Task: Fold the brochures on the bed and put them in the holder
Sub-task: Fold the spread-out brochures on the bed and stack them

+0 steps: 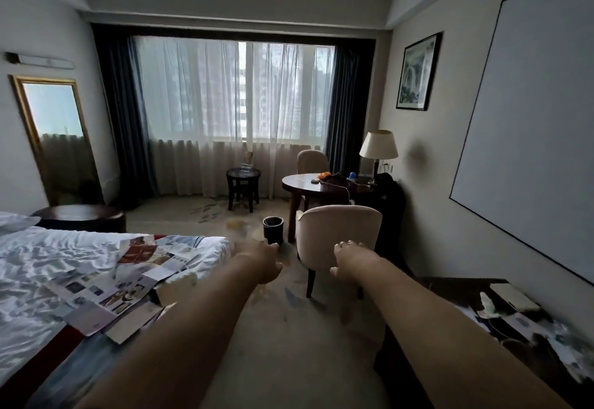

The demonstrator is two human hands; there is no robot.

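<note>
Several unfolded brochures (128, 276) lie spread over the foot corner of the white bed (41, 257), some overlapping and hanging past its edge. Both my arms reach out in front of me above the carpet. My left hand (262, 260) hovers to the right of the bed corner with loosely curled fingers and holds nothing. My right hand (348, 257) hangs in front of the beige chair, fingers drooping down and empty. On a small dark side table (243, 180) by the window stands a clear stand (246, 164), too small to tell whether it is the holder.
A beige chair (337, 231) and a black wastebasket (273, 230) stand just beyond my hands. Behind them is a round dark table (308, 183) with small items, a second chair and a lamp (379, 144). A dark glossy desk (482, 321) runs along the right wall.
</note>
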